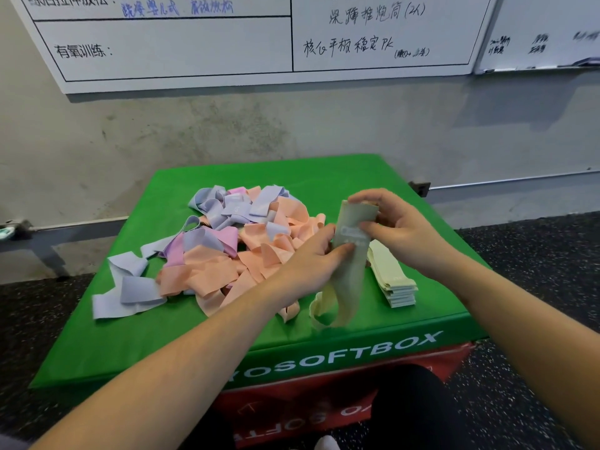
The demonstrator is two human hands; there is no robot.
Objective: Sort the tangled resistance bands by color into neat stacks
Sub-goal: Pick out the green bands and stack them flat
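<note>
A white whiteboard [181,43] with handwritten Chinese notes fills the top of the frame on a grey concrete wall [227,125]; a second board [539,37] sits upper right, above dark speckled floor [535,254]

Bare forearms, no sleeves — dark trousers [412,414], white shoe tip [327,443] at btm edge

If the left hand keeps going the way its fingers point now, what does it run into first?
The left hand points right, already pinching the pale green band. Straight on, it would probably meet the right hand holding the same band; depth is hard to judge.
</note>
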